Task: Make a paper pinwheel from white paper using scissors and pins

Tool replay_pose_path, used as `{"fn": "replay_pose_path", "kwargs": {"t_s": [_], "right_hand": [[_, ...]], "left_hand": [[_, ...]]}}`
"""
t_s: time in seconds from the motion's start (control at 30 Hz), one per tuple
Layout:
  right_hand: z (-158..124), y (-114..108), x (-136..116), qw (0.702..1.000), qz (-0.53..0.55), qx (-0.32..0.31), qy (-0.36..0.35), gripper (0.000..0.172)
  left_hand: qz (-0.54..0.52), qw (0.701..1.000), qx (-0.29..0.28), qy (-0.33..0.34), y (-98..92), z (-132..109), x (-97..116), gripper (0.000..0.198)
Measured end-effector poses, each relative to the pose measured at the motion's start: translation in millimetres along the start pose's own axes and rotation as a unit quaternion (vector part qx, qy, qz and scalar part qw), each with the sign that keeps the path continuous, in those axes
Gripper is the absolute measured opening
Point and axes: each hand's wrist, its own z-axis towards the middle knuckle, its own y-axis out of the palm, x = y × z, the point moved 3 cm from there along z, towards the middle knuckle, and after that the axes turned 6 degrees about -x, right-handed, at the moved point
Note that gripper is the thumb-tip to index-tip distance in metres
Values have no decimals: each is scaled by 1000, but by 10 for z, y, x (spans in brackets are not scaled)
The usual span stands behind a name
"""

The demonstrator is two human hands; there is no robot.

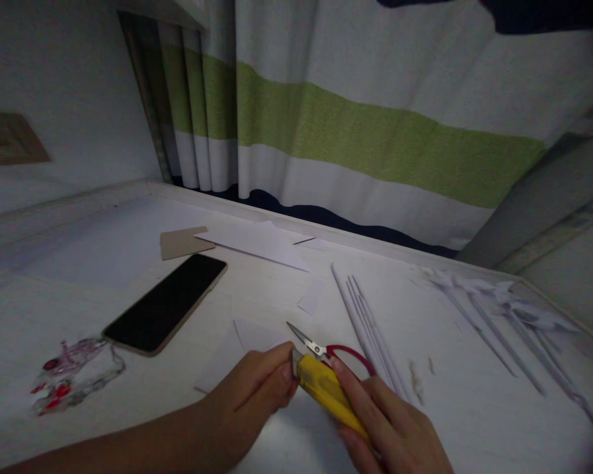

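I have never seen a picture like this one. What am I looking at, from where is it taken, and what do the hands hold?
There is no machine: a person works with two bare hands, and one camera on the person's head looks forward and down at a white table. The right hand grips a yellow cutter; the left hand touches its front end. Just behind lie red-handled scissors, thin white paper rods, paper scraps and a dark phone. A striped curtain hangs behind.

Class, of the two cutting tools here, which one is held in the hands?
The yellow utility knife, held between the left hand and right hand; the red-handled scissors lie on the table behind it.
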Motion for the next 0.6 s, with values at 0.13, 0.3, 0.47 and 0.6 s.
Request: {"fn": "replay_pose_path", "kwargs": {"t_s": [0.13, 0.3, 0.47, 0.6], "right_hand": [[-18, -29, 12, 998, -30, -40, -44, 58], [14, -75, 14, 996, -68, -9, -59, 60], [37, -81, -3, 996, -73, 5, -47, 58], [47, -68, 23, 997, -66, 8, -38, 52]], "left_hand": [[19, 1000, -3, 12, 9, -8, 6, 28], [24, 1000, -2, 11, 20, -24, -1, 28], [3, 1000, 8, 14, 14, 16, -14, 28], [-36, 999, 26, 5, 18, 33, -40, 29]]}}
